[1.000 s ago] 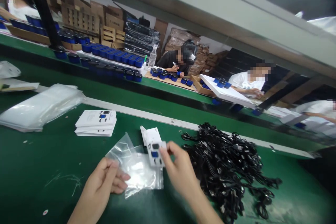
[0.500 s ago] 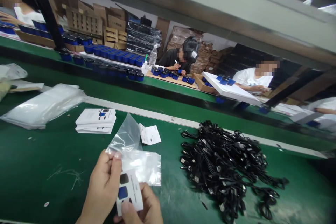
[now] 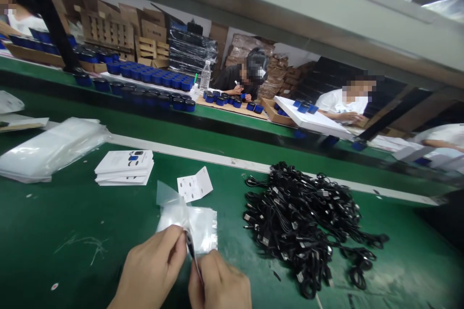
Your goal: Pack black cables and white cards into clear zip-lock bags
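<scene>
Pinching a clear bag (image 3: 169,196) at the near middle, the left hand (image 3: 154,264) sits beside the right hand (image 3: 222,281), which grips a thin card (image 3: 191,247). The film looks limp, perhaps slippery; the card stiffer, best held by its edges.

A clear bottle (image 3: 205,78) stands near blue containers (image 3: 151,76).

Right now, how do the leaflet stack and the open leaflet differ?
The leaflet stack lies flat, several pieces thick; the open leaflet is spread at a crease. The stack's top shows a blue picture; the open leaflet shows small dark marks. Both: white, on the green table.
</scene>
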